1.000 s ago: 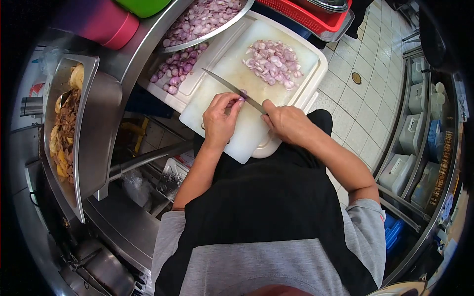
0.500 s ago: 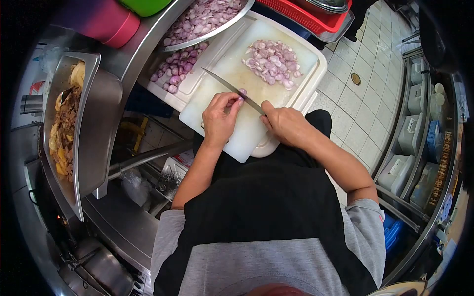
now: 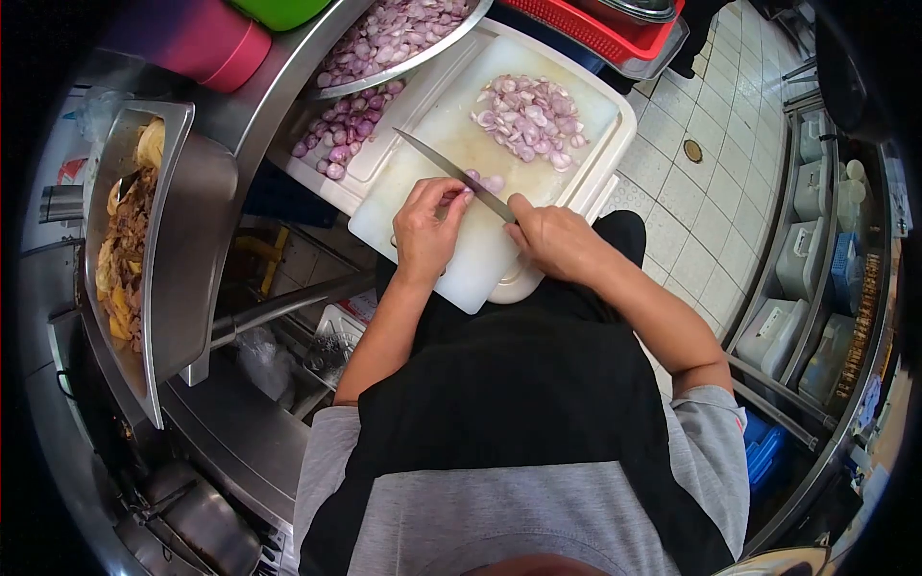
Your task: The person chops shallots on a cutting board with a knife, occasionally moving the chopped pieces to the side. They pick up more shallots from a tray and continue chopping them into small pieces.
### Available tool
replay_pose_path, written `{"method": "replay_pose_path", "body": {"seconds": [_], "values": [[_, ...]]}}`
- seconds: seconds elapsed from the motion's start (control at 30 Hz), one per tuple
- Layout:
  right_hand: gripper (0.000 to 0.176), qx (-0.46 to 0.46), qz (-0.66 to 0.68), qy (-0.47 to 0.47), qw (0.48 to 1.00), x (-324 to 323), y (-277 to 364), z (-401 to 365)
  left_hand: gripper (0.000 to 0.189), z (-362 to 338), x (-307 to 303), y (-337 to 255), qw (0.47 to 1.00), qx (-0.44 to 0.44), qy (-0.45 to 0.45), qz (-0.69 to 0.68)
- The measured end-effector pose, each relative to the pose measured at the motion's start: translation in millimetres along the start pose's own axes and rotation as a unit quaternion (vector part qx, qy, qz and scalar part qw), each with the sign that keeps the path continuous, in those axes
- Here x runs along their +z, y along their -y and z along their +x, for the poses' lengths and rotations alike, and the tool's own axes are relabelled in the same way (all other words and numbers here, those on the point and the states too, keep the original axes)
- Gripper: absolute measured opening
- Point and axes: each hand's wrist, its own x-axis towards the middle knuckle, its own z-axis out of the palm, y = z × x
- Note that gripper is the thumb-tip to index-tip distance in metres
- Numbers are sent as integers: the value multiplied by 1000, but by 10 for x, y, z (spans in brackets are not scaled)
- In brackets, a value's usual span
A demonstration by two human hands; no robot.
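Note:
My right hand [image 3: 552,240] is wrapped round the handle of a long knife [image 3: 444,166], its blade pointing up and left across the white cutting board [image 3: 394,206]. With its fingertips, my left hand [image 3: 427,228] pinches a small shallot [image 3: 468,192] against the near side of the blade. Cut pieces of shallot [image 3: 492,182] lie just beyond the blade. Farther up the board is a pile of sliced shallots [image 3: 528,117]. Whole peeled shallots [image 3: 348,132] fill a compartment at the left of the board.
A metal bowl [image 3: 413,69] of sliced shallots overhangs the whole ones. Left of me stands a deep steel pan [image 3: 197,259] of cooked food. A red basket [image 3: 586,34] is behind the board, and shelves with lidded containers [image 3: 799,259] line the right side.
Freshly cut shallot pieces now lie beyond the blade, where less showed before. Both hands and the knife have stayed almost in place.

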Motion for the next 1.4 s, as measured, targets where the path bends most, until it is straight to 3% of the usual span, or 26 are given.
{"method": "replay_pose_path", "body": {"seconds": [0.23, 0.53, 0.77, 0.97, 1.07, 1.17, 1.3, 1.4], "values": [[25, 12, -20, 51, 998, -508, 229, -314, 15, -7, -9, 4, 1000, 1, -5, -4], [26, 10, 18, 5, 1000, 85, 0, 29, 14, -2, -8, -9, 1000, 1, -4, 3], [26, 29, -14, 55, 998, -327, 142, -172, 14, -9, -12, -6, 1000, -5, -6, -14], [28, 123, 56, 110, 985, -169, 35, -500, 16, 14, -27, -16, 994, 87, 36, 52], [29, 73, 101, 60, 990, -170, -219, -531, 19, -11, -13, -19, 990, 108, 64, 60], [30, 98, 49, 42, 993, -382, -468, -317, 20, 41, -40, -135, 968, 181, 119, 124], [32, 66, -20, 13, 998, -440, -545, -153, 19, 49, -71, -229, 959, 165, 161, 164], [32, 50, -30, 7, 998, -404, -257, -245, 19, 8, -111, -204, 966, 132, 161, 151]]}}
